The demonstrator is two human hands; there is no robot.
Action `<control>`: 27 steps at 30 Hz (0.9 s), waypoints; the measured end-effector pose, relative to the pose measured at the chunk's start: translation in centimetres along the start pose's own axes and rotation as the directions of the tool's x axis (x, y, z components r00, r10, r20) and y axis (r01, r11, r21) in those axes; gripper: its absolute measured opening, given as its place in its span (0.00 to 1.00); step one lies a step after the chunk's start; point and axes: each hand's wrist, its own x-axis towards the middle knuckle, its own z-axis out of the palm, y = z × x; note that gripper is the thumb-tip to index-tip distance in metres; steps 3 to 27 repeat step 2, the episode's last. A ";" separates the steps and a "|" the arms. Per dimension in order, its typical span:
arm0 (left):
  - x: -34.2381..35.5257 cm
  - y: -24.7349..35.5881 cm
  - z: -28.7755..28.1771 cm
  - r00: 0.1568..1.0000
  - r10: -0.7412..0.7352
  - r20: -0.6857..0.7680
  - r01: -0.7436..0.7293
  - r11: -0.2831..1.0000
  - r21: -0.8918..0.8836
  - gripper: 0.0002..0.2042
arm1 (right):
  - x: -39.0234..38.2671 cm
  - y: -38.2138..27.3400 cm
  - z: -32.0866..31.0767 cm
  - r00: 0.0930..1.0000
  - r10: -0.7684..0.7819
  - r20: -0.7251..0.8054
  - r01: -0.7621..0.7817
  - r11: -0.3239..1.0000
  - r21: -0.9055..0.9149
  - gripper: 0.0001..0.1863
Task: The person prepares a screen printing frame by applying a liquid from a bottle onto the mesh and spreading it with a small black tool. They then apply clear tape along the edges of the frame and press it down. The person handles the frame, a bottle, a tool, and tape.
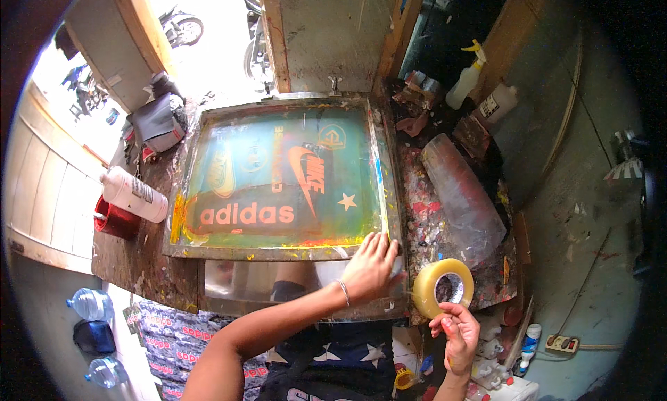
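Observation:
A silk-screen printing frame lies on the worktable, its green mesh carrying pale orange lettering, emblems and a star. Across the frame's near right corner my left hand rests palm down, fingers stretched out and pointing away from me. What lies under the palm is hidden. To the right, my right hand is closed, its thumb and fingertips gripping the lower edge of a roll of yellowish clear tape. The roll stands tilted beside the frame, its round core facing me.
A white bottle leans over a red container at left. At right lie a clouded plastic cylinder, a spray bottle and a white bottle. The paint-stained table has a shiny panel below the frame.

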 end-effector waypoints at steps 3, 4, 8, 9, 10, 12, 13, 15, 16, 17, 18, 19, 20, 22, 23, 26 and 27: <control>-1.1 1.7 1.3 0.989 -0.004 0.147 -0.027 0.977 0.210 0.44 | -0.8 0.1 -0.2 1.000 -0.012 -0.018 0.011 1.000 -0.023 0.18; -1.1 1.7 1.3 0.989 -0.004 0.147 -0.027 0.977 0.210 0.44 | -0.8 0.1 -0.2 1.000 -0.012 -0.018 0.011 1.000 -0.023 0.18; -1.1 1.7 1.3 0.989 -0.004 0.147 -0.027 0.977 0.210 0.44 | -0.8 0.1 -0.2 1.000 -0.012 -0.018 0.011 1.000 -0.023 0.18; -1.1 1.7 1.3 0.989 -0.004 0.147 -0.027 0.977 0.210 0.44 | -0.8 0.1 -0.2 1.000 -0.012 -0.018 0.011 1.000 -0.023 0.18; -1.1 1.7 1.3 0.989 -0.004 0.147 -0.027 0.977 0.210 0.44 | -0.8 0.1 -0.2 1.000 -0.012 -0.018 0.011 1.000 -0.023 0.18; -1.1 1.7 1.3 0.989 -0.004 0.147 -0.027 0.977 0.210 0.44 | -0.8 0.1 -0.2 1.000 -0.012 -0.018 0.011 1.000 -0.023 0.18; -1.1 1.7 1.3 0.989 -0.004 0.147 -0.027 0.977 0.210 0.44 | -0.8 0.1 -0.2 1.000 -0.012 -0.018 0.011 1.000 -0.023 0.18; -1.1 1.7 1.3 0.989 -0.004 0.147 -0.027 0.977 0.210 0.44 | -0.8 0.1 -0.2 1.000 -0.012 -0.018 0.011 1.000 -0.023 0.18; -1.1 1.7 1.3 0.989 -0.004 0.147 -0.027 0.977 0.210 0.44 | -0.8 0.1 -0.2 1.000 -0.012 -0.018 0.011 1.000 -0.023 0.18; -1.1 1.7 1.3 0.989 -0.004 0.147 -0.027 0.977 0.210 0.44 | -0.8 0.1 -0.2 1.000 -0.012 -0.018 0.011 1.000 -0.023 0.18; -1.1 1.7 1.3 0.989 -0.004 0.147 -0.027 0.977 0.210 0.44 | -0.8 0.1 -0.2 1.000 -0.012 -0.018 0.011 1.000 -0.023 0.18; -1.1 1.7 1.3 0.989 -0.004 0.147 -0.027 0.977 0.210 0.44 | -0.8 0.1 -0.2 1.000 -0.012 -0.018 0.011 1.000 -0.023 0.18; -1.1 1.7 1.3 0.989 -0.004 0.147 -0.027 0.977 0.210 0.44 | -0.8 0.1 -0.2 1.000 -0.012 -0.018 0.011 1.000 -0.023 0.18; -1.1 1.7 1.3 0.989 -0.004 0.147 -0.027 0.977 0.210 0.44 | -0.8 0.1 -0.2 1.000 -0.012 -0.018 0.011 1.000 -0.023 0.18; -1.1 1.7 1.3 0.989 -0.004 0.147 -0.027 0.977 0.210 0.44 | -0.8 0.1 -0.2 1.000 -0.012 -0.018 0.011 1.000 -0.023 0.18; -1.1 1.7 1.3 0.989 -0.004 0.147 -0.027 0.977 0.210 0.44 | -0.8 0.1 -0.2 1.000 -0.012 -0.018 0.011 1.000 -0.023 0.18; -1.1 1.7 1.3 0.989 -0.004 0.147 -0.027 0.977 0.210 0.44 | -0.8 0.1 -0.2 1.000 -0.012 -0.018 0.011 1.000 -0.023 0.18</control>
